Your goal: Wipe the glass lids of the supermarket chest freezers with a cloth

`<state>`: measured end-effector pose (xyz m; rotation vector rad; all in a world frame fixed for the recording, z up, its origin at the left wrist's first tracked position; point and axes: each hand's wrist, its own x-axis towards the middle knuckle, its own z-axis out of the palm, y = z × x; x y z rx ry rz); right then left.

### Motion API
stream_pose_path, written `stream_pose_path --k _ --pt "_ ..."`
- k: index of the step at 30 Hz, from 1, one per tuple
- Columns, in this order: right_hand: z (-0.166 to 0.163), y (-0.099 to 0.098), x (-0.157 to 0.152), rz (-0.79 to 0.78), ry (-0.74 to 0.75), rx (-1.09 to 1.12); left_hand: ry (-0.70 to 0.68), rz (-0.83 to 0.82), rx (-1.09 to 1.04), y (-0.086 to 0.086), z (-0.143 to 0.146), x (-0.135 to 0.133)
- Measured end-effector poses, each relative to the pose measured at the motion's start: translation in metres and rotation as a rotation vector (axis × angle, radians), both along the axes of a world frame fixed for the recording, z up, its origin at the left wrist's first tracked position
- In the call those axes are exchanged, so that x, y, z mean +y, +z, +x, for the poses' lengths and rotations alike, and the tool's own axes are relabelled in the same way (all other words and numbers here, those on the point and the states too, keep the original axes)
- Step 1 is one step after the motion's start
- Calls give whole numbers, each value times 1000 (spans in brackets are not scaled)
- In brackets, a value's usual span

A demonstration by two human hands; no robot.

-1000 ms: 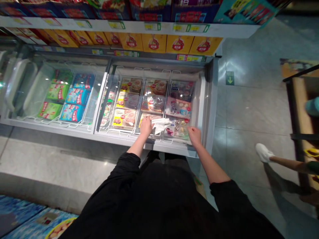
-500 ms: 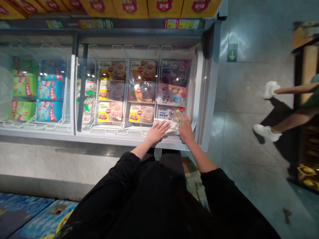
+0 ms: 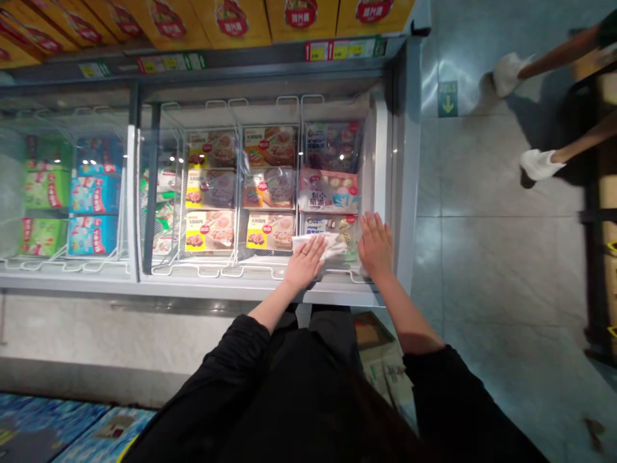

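Note:
My left hand (image 3: 306, 262) presses a white cloth (image 3: 332, 245) against the glass lid (image 3: 267, 262) of a chest freezer. Its fingers lie over the cloth's left part, and the cloth spreads out to the right in folds. My right hand (image 3: 376, 245) rests flat near the lid's right frame, fingers stretched out, with nothing in it. Beneath the glass, close to both hands, lie a pink food bag (image 3: 329, 191) and a bag with a white label (image 3: 318, 225), partly covered by the cloth.
Wire baskets under the glass hold yellow-and-white food boxes (image 3: 210, 231) and blue packs (image 3: 92, 235). Orange boxes (image 3: 231, 22) line the shelf above the freezer. At right, a person's legs and white shoes (image 3: 542, 164) stand on the tiled floor. A carton (image 3: 373, 331) sits by my legs.
My right hand has moved right, off the cloth's edge toward the lid frame, and its fingers now lie flat. My left hand stays on the cloth. The other person's feet have shifted.

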<state>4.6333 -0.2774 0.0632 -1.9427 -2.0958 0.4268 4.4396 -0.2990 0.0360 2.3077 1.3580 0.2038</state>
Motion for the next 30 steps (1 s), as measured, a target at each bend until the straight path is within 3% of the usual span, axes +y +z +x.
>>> stream_pose_path --k 3,7,11,13,15,17,19,22,24,26,28,30 --pt "6 -1 16 17 -43 -2 -191 -49 -12 -1 20 -16" --pt "7 -10 23 -29 -57 -41 -313 -63 -89 1 31 22" --pt "7 -16 21 -21 -70 -74 -36 -36 -61 3 5 48" --pt "7 -18 20 11 -57 -68 75 -22 -9 3 -7 34" --pt "7 -19 20 36 -56 -63 79 -28 13 2 -8 9" --pt "7 -20 20 42 -67 -53 -1 -44 36 0 1 -15" --pt "7 -19 21 37 -74 -38 -174 -63 31 -1 15 -22" --pt "6 -16 21 39 -66 -40 -327 -37 14 -1 25 1" --pt "3 -11 20 46 -77 -60 -264 -1 22 1 17 26" --pt "-6 -7 20 51 -102 -82 -109 22 58 4 1 41" --pt "-21 -4 21 48 -81 -85 41 27 119 8 -16 36" --pt "-40 -5 26 41 -3 -49 120 28 193 8 -27 15"
